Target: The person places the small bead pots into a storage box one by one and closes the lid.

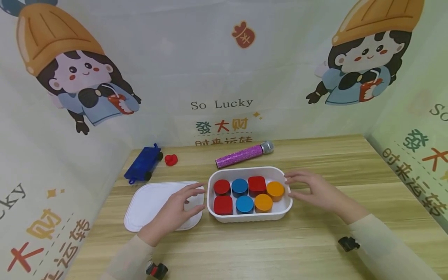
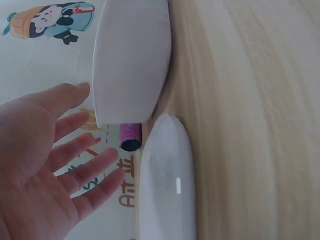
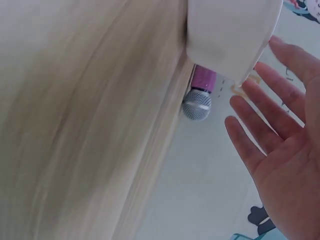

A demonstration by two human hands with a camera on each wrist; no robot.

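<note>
A white plastic box point(image 1: 250, 217) with rounded corners stands on the table in the head view. Inside it sit two rounded-square red blocks point(image 1: 223, 205), a round red block point(image 1: 222, 187), two round blue blocks point(image 1: 244, 204) and two round orange blocks point(image 1: 263, 203). My left hand point(image 1: 176, 206) hovers over the white lid point(image 1: 147, 204), fingers extended towards the box's left end, a small gap between. At the right end, my right hand point(image 1: 316, 190) has its fingertips at the rim; whether they touch it I cannot tell. Neither hand holds anything.
Behind the box lies a purple glitter microphone point(image 1: 241, 155) with a silver head. A blue toy cart point(image 1: 143, 163) with black wheels and a small red piece point(image 1: 171, 160) lie at the back left. A printed cloth point(image 1: 168, 50) walls the table's back and sides.
</note>
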